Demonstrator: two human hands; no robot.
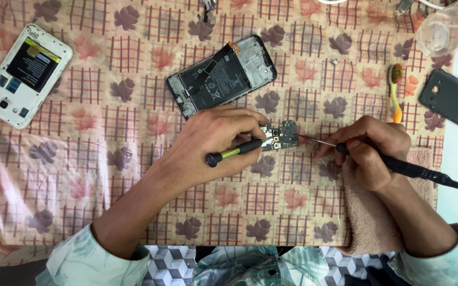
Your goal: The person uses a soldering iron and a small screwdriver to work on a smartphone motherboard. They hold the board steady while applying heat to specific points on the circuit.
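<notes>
Gripping green-and-black tweezers [237, 150], my left hand [213, 145] pins the small dark circuit board [281, 135] flat on the flowered cloth [133, 175], so it cannot slide. Right of it, my right hand [369, 148] clasps a black soldering iron [398, 167], tip touching the board's edge.

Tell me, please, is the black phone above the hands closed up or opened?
Opened: the black phone lies with its back cover off, battery and inner frame exposed.

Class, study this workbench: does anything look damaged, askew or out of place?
Two phones lie with their backs off: a black phone askew at centre and a white phone at the far left. A toothbrush lies among the repair things. Nothing looks spilled.
</notes>
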